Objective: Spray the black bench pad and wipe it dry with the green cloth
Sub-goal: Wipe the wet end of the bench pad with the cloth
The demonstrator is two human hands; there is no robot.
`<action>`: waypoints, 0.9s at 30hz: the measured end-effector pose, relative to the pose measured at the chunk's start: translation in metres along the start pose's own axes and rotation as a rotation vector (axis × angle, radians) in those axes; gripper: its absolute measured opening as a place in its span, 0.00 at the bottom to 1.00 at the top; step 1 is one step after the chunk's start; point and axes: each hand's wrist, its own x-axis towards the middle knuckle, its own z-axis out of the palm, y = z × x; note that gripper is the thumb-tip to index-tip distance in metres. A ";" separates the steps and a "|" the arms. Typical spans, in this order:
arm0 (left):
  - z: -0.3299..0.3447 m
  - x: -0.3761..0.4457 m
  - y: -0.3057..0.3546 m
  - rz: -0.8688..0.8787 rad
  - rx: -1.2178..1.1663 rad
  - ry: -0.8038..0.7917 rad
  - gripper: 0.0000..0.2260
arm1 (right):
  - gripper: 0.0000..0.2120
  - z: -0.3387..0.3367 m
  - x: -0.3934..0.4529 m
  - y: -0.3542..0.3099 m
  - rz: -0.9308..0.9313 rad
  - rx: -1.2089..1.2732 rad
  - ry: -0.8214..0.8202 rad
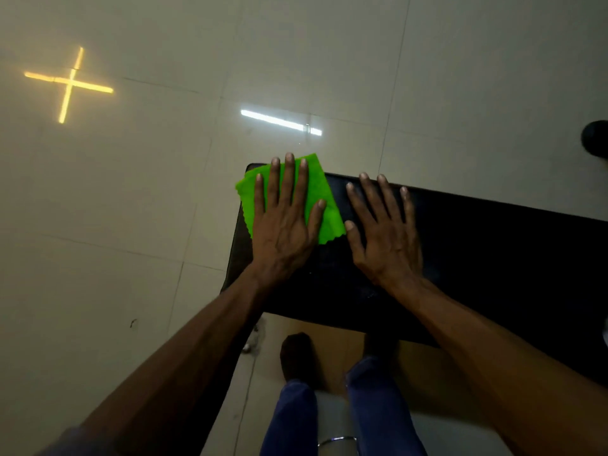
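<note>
The black bench pad (477,245) runs from the middle of the view out to the right edge. A bright green cloth (320,192) lies flat on the pad's far left corner. My left hand (283,222) presses flat on the cloth, fingers spread and straight. Beside it, my right hand (385,232) rests palm-down on the bare pad, fingers spread, holding nothing; its thumb tip sits near the cloth's right corner. No spray bottle shows in view.
Glossy pale floor tiles (131,192) surround the bench, with light reflections on them. My legs in blue trousers (371,406) and dark feet (296,353) stand below the pad's near edge. A dark round object (595,138) sits at the right edge.
</note>
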 end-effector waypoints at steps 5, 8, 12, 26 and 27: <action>0.003 -0.042 -0.005 0.067 -0.039 -0.004 0.31 | 0.31 0.000 -0.002 -0.001 0.003 -0.010 -0.012; 0.002 -0.056 -0.011 0.093 -0.043 -0.024 0.31 | 0.31 -0.001 -0.001 -0.001 0.013 0.007 -0.003; -0.002 -0.003 -0.016 0.051 -0.035 0.020 0.31 | 0.31 0.003 -0.002 0.002 0.003 0.008 0.013; -0.009 -0.004 -0.039 -0.085 -0.141 0.002 0.28 | 0.30 -0.003 -0.001 -0.002 0.015 -0.004 -0.008; -0.010 -0.010 -0.042 -0.116 -0.165 -0.003 0.28 | 0.30 -0.005 -0.002 -0.003 0.017 -0.001 -0.014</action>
